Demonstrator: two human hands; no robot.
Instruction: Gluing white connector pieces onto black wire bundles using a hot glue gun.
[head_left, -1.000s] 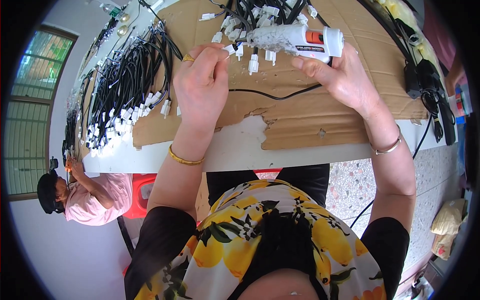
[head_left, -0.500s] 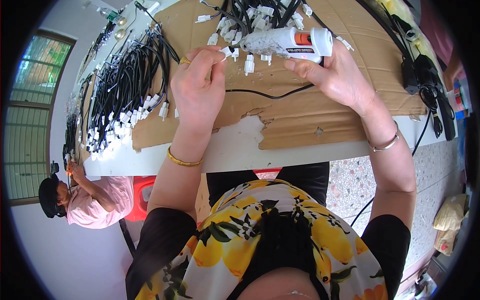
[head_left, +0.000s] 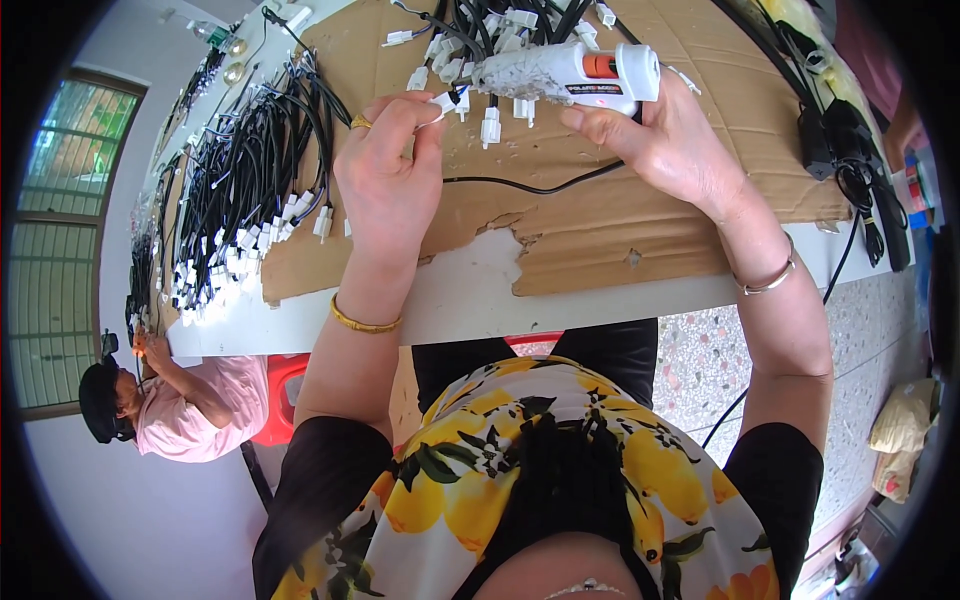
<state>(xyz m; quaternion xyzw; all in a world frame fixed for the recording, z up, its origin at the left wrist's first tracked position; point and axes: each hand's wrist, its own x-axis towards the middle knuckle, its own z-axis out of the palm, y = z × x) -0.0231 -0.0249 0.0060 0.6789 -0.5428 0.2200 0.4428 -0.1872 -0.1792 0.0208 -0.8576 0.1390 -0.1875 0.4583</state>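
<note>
My right hand (head_left: 668, 140) grips a white glue gun (head_left: 575, 72) with an orange trigger part, its nozzle pointing left. My left hand (head_left: 388, 180) pinches a small white connector (head_left: 443, 101) on a black cable right at the nozzle tip. Both hands hover over a torn sheet of brown cardboard (head_left: 600, 210) on a white table (head_left: 470, 300). A black cord (head_left: 520, 186) runs across the cardboard below the gun. More black cables with white connectors (head_left: 490, 20) lie just beyond the hands.
A large bundle of black cables with white plugs (head_left: 240, 200) lies along the table to the left. Black power adapters and cords (head_left: 850, 150) sit at the right edge. Another person in pink (head_left: 190, 405) works at the far left end. Bags (head_left: 900, 440) rest on the floor.
Both hands and the glue gun have shifted slightly up and away. The left hand's fingers have closed on the white connector at the nozzle.
</note>
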